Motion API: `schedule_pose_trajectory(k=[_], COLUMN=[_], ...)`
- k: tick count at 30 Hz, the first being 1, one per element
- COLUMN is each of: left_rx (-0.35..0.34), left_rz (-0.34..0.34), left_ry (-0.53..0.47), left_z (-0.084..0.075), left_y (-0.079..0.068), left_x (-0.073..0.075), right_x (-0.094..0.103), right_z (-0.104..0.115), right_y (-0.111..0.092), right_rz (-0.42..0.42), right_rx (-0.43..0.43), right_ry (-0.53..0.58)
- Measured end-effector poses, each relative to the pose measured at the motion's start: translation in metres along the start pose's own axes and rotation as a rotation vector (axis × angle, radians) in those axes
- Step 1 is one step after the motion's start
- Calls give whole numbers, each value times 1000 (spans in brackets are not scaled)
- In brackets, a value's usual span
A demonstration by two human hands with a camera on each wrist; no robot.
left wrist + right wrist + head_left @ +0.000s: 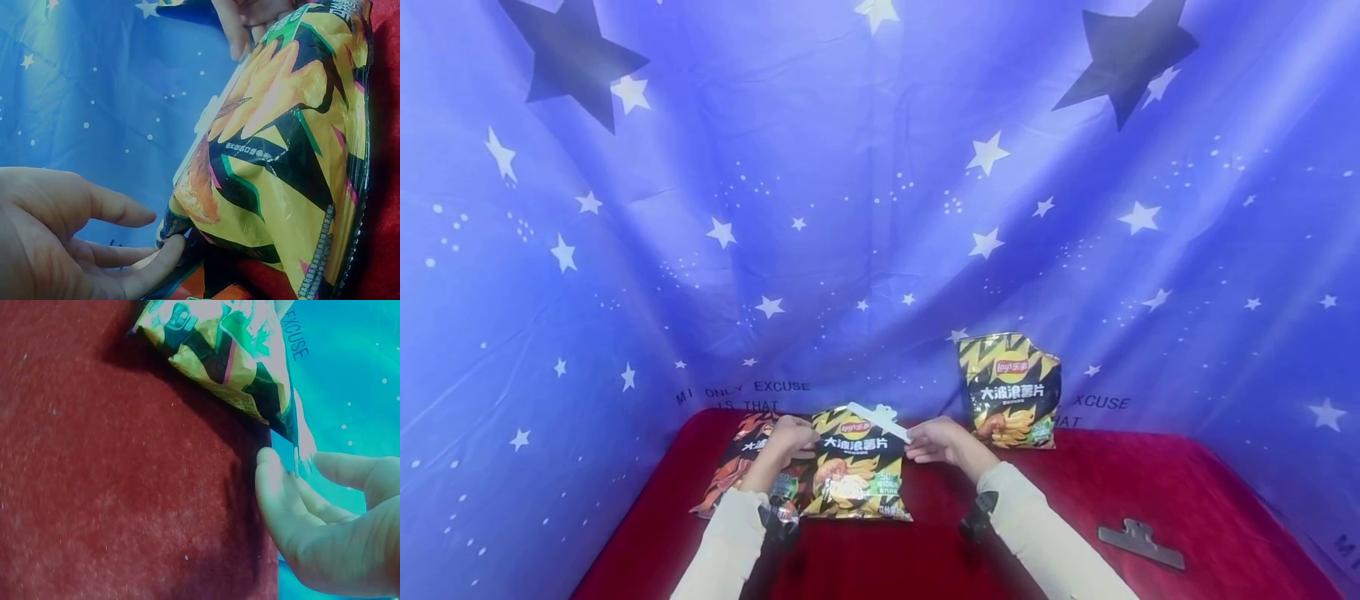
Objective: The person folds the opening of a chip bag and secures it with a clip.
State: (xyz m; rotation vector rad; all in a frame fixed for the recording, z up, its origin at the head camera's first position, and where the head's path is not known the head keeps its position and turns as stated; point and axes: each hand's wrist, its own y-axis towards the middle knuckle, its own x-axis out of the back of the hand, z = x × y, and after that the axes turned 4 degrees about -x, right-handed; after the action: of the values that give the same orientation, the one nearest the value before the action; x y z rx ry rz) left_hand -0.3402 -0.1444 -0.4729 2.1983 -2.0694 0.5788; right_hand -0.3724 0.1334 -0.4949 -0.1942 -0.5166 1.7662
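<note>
In the head view a yellow-and-black chip bag (853,475) lies at the middle, with a white bag clip (880,422) slanting across its top right corner. My left hand (792,439) is at the bag's top left corner. In the left wrist view its thumb (165,259) overlaps that corner, with other fingers behind it. My right hand (943,442) is at the clip's lower right end. The right wrist view shows the clip (303,434) reaching between extended fingers, with the thumb (267,459) a little apart from it.
A red-and-black chip bag (741,458) lies at the left, partly under my left forearm. Another yellow-and-black chip bag (1011,396) leans on the starred blue cloth (880,208) at the back right. A dark grey clip (1141,546) lies on the red tabletop (1075,483).
</note>
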Motion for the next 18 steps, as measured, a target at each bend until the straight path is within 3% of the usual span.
schedule_pose_trajectory(k=[4, 10, 13, 18], left_rx=[-27, -166, -247, -381], left_rz=[-40, -134, -149, -182], left_ry=[87, 330, 311, 184], left_z=[-5, -31, -49, -76], left_y=[-5, -16, -23, -38], left_x=[-1, -10, -20, -40], right_x=[3, 11, 24, 58], right_z=[1, 25, 45, 75], right_y=[-8, -35, -51, -78], right_rz=[-75, -131, -108, -110], right_rx=[43, 184, 287, 489], right_ry=[-132, -354, -414, -451])
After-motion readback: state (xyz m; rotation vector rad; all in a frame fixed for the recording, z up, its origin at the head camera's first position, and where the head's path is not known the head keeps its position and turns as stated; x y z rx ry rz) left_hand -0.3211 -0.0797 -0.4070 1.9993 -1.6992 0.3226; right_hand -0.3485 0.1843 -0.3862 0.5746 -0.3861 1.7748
